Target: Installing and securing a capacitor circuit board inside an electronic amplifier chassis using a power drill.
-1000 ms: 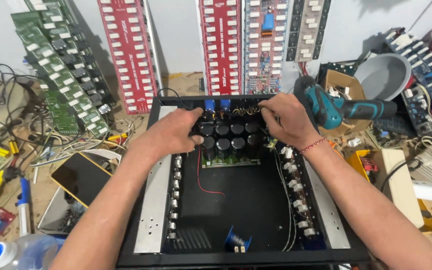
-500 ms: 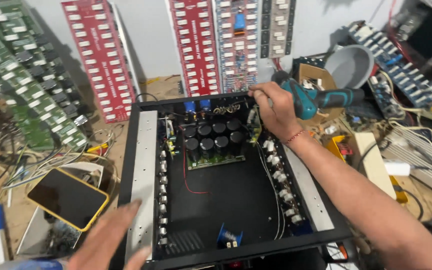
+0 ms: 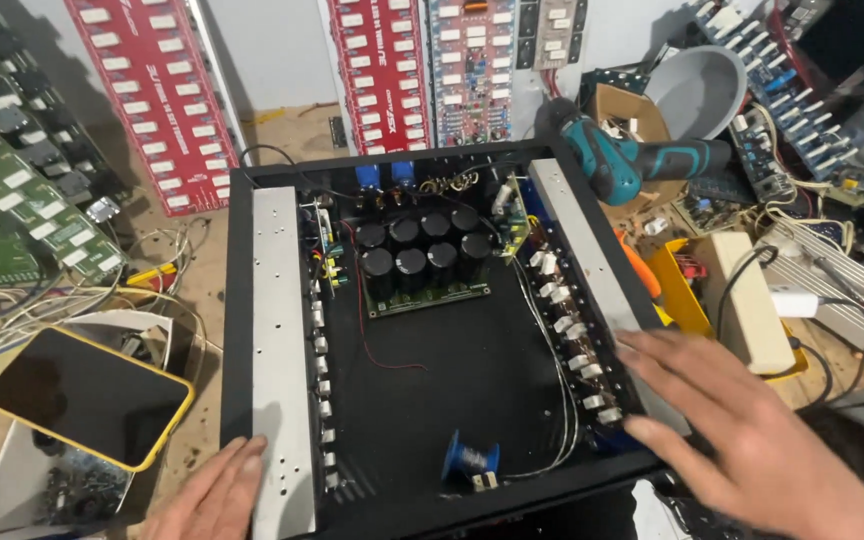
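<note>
An open black amplifier chassis (image 3: 452, 400) lies in front of me, with silver heatsink rails (image 3: 277, 330) along both sides. A green board carrying several black capacitors (image 3: 422, 255) sits in its far half, and a blue coil (image 3: 470, 460) stands near the front. My left hand (image 3: 214, 495) rests open at the chassis's front left corner, fingers touching the left rail. My right hand (image 3: 742, 440) lies open and flat over the front right corner, by the row of white transistors (image 3: 577, 340). Neither hand holds anything.
A teal cordless drill (image 3: 632, 160) lies beyond the chassis's right rear corner. Red and green circuit boards (image 3: 152, 100) lean on the wall behind. A yellow-cased phone (image 3: 87, 395) lies on a white box at left. Loose wires, a beige power strip (image 3: 747, 300) and a grey bowl (image 3: 697, 90) crowd the right.
Both hands have left the capacitor board at the far end and come back to the chassis's near corners, left first, then right. The view has tilted down.
</note>
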